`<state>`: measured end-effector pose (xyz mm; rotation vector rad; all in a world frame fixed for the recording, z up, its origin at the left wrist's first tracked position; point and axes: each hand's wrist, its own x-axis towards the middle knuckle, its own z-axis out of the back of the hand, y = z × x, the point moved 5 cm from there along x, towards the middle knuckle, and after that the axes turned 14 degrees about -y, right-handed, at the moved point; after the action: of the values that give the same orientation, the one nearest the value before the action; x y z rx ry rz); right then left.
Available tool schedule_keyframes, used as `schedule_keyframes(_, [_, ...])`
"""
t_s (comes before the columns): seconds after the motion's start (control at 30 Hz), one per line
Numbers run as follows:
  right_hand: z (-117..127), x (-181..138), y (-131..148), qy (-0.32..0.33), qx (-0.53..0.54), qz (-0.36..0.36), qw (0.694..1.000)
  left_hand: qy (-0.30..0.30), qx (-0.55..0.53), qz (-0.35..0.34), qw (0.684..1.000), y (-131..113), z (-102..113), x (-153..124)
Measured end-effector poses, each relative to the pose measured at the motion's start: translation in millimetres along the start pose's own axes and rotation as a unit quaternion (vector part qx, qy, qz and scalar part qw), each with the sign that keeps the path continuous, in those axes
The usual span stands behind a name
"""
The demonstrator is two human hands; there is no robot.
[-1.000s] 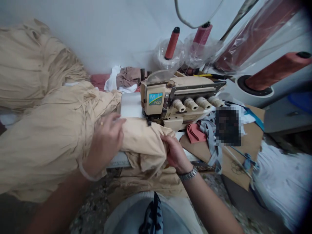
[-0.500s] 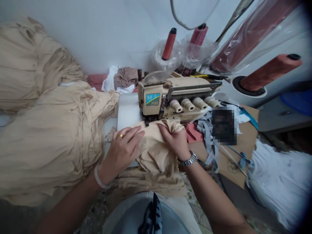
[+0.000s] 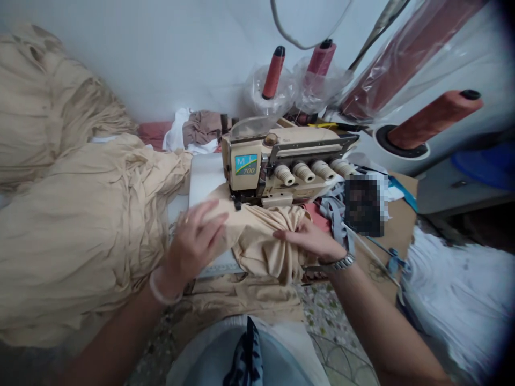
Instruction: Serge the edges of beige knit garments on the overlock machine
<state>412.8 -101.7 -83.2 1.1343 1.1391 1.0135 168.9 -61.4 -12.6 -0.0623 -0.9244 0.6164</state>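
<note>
A beige overlock sewing machine (image 3: 244, 166) stands in the middle of the head view. Beige fabric (image 3: 261, 236) runs under its presser foot (image 3: 237, 205) and hangs in folds over the table's front edge. My right hand (image 3: 309, 236) grips a bunched part of that fabric to the right of the foot, thumb on top. Left of the foot, my left hand (image 3: 197, 241) is over the fabric's left part, its fingers apart and slightly smeared by motion. Whether its fingertips touch the cloth I cannot tell.
A large heap of beige fabric (image 3: 92, 214) fills the left side. Behind the machine stand red thread cones (image 3: 274, 75), with an orange thread cone (image 3: 434, 120) at right. White cloth (image 3: 454, 295) lies at lower right, beside a brown board (image 3: 386, 268).
My right hand has moved right and slightly down, pulling the bunched fabric along. My left hand has lifted its fingers and shifted a little left. The whole view has swung slightly.
</note>
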Motion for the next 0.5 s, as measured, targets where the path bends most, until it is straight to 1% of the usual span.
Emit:
schedule_keyframes(0.03, [-7.1,-7.8,-7.7,0.017,0.06,-0.061,0.996,-0.007,-0.054,0.031,0.998,-4.3,5.5,-14.5])
schedule_keyframes(0.07, [-16.2,-16.1,-14.5,0.037,0.115,-0.122,0.985,0.023,-0.123,0.09,0.988,-7.7,5.2,-31.6])
schedule_keyframes(0.1, [-25.7,-24.1,-19.9,0.053,0.161,-0.175,0.97,0.078,-0.194,0.176,0.962,-10.2,-0.6,-50.6])
schedule_keyframes(0.13, [-34.6,-30.9,-23.4,0.061,0.199,-0.218,0.954,0.146,-0.251,0.29,0.912,-12.2,-11.2,-71.7])
schedule_keyframes(0.17, [-42.4,-36.2,-25.3,0.063,0.228,-0.25,0.939,0.196,-0.32,0.401,0.836,-16.2,-23.1,-91.3])
schedule_keyframes(0.2, [-48.8,-40.0,-25.9,0.059,0.253,-0.276,0.925,0.217,-0.389,0.498,0.744,-21.8,-34.8,-106.7])
schedule_keyframes(0.23, [-54.2,-42.7,-25.6,0.054,0.274,-0.298,0.913,0.212,-0.452,0.571,0.651,-27.5,-45.7,-115.9])
schedule_keyframes(0.27, [-58.4,-44.3,-24.5,0.049,0.288,-0.312,0.904,0.189,-0.507,0.617,0.572,-32.0,-54.8,-118.6])
schedule_keyframes(0.3, [-60.7,-44.5,-22.7,0.04,0.296,-0.314,0.901,0.159,-0.546,0.641,0.516,-34.1,-61.6,-116.8])
schedule_keyframes(0.33, [-61.0,-43.6,-20.6,0.023,0.297,-0.303,0.905,0.127,-0.563,0.654,0.489,-33.1,-65.4,-112.8])
schedule_keyframes(0.37, [-59.2,-41.9,-18.4,-0.002,0.292,-0.28,0.915,0.092,-0.555,0.663,0.494,-28.8,-65.7,-108.3])
schedule_keyframes(0.4, [-55.9,-39.9,-16.3,-0.032,0.282,-0.248,0.926,0.048,-0.52,0.667,0.531,-21.2,-61.8,-104.2])
schedule_keyframes(0.47, [-48.6,-37.2,-12.9,-0.08,0.255,-0.186,0.946,-0.073,-0.38,0.652,0.652,-1.9,-41.1,-98.4])
schedule_keyframes(0.5, [-46.3,-36.7,-12.2,-0.089,0.242,-0.166,0.952,-0.127,-0.3,0.629,0.706,4.6,-28.4,-96.8])
